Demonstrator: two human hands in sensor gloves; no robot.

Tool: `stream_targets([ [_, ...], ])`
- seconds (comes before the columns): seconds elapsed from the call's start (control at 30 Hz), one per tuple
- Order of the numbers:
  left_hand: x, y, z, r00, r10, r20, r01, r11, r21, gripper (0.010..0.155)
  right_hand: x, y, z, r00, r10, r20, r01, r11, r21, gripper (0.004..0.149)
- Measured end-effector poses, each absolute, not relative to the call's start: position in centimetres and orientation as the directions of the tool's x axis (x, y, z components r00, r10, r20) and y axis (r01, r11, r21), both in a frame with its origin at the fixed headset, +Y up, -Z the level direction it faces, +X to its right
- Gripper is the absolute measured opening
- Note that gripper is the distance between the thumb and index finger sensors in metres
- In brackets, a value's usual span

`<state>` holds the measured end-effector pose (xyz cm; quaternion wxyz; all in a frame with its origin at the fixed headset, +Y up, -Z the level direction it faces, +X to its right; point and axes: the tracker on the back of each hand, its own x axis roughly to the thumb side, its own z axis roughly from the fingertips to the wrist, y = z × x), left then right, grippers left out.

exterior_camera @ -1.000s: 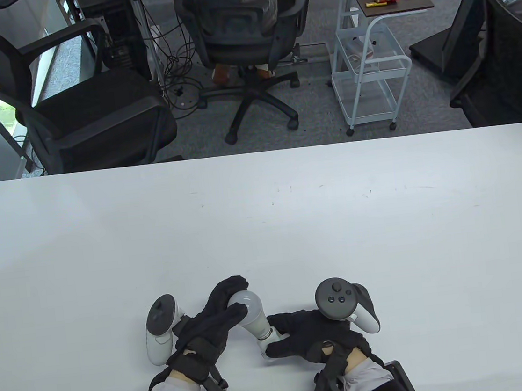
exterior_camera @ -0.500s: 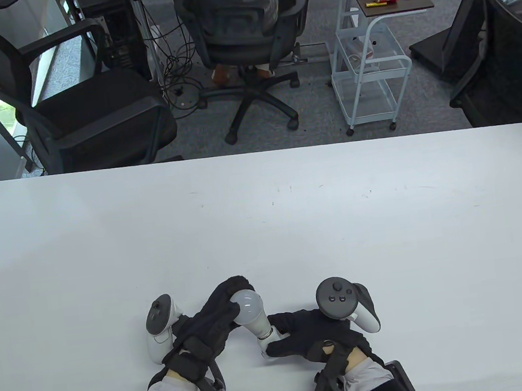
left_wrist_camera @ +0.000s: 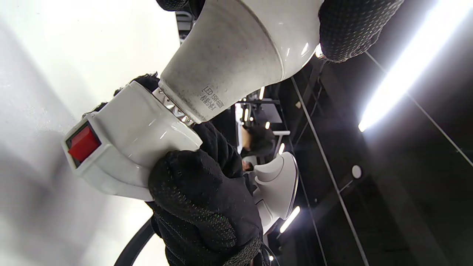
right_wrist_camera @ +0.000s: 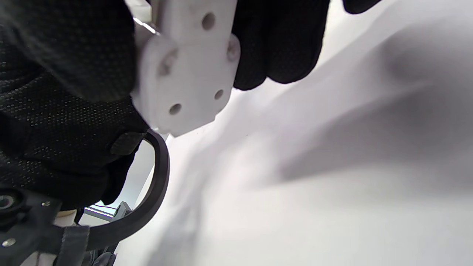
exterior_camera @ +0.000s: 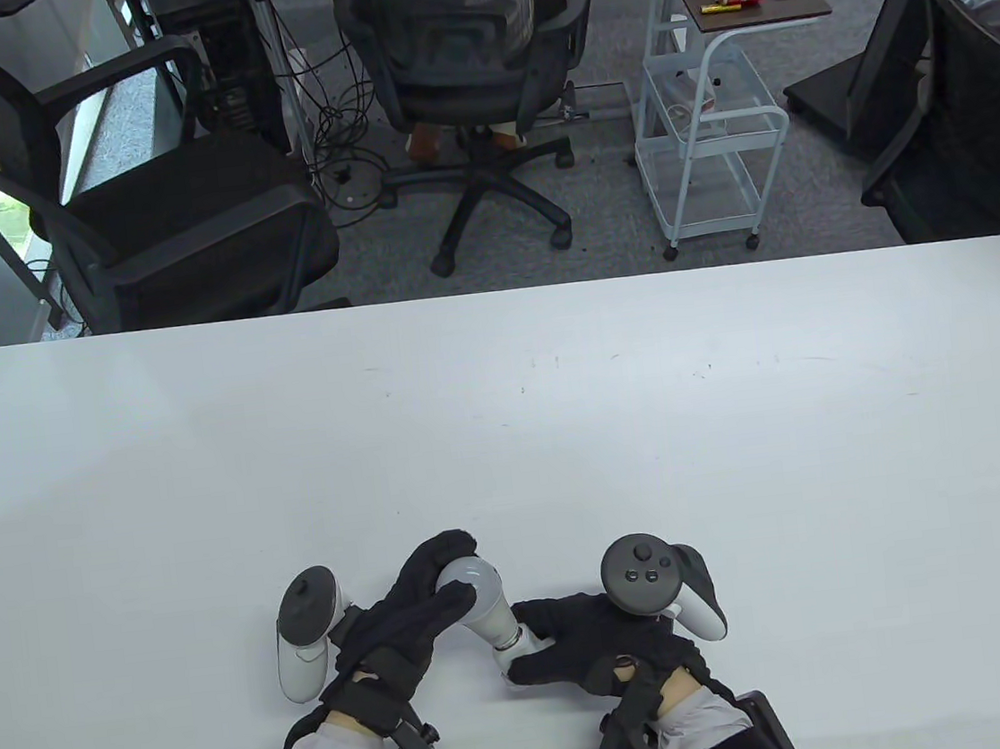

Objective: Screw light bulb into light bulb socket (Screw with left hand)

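Observation:
A white LED light bulb (exterior_camera: 482, 600) sits with its metal base in a white socket (exterior_camera: 516, 657) near the table's front edge. My left hand (exterior_camera: 418, 602) grips the bulb's round end. My right hand (exterior_camera: 584, 640) holds the socket. In the left wrist view the bulb (left_wrist_camera: 236, 55) meets the socket (left_wrist_camera: 125, 147), which has a red switch (left_wrist_camera: 83, 143), and a little metal thread still shows at the joint. In the right wrist view my fingers (right_wrist_camera: 66, 48) hold the socket's flat underside (right_wrist_camera: 188, 62) above the table.
The white table (exterior_camera: 506, 428) stretches far ahead and to both sides. Beyond its far edge stand office chairs (exterior_camera: 467, 81) and a small cart (exterior_camera: 712, 98). The trackers (exterior_camera: 304, 631) sit on the backs of both hands.
My left hand has turned on the bulb: the fingers rolled back over its round end and then returned to the earlier grip. The right hand and socket stayed almost still.

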<state>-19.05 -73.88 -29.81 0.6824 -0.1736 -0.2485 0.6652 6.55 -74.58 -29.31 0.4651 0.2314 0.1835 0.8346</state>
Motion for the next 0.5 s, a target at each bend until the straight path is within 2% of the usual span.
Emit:
stream_targets([
  [0.23, -19.04, -73.89, -29.93, -0.064, 0.991, 0.115, -0.803, 0.017, -0.596, 0.072, 6.57, -74.65, -29.37, -0.448, 0.867, 0.219, -0.692, -0.491, 0.529, 0.063],
  [0.5, -18.78, -74.08, -30.03, -0.201, 0.978, 0.062, -0.735, -0.109, -0.669, 0.072, 6.77, -74.88, -29.65, -0.389, 0.897, 0.209, -0.697, -0.435, 0.571, 0.063],
])
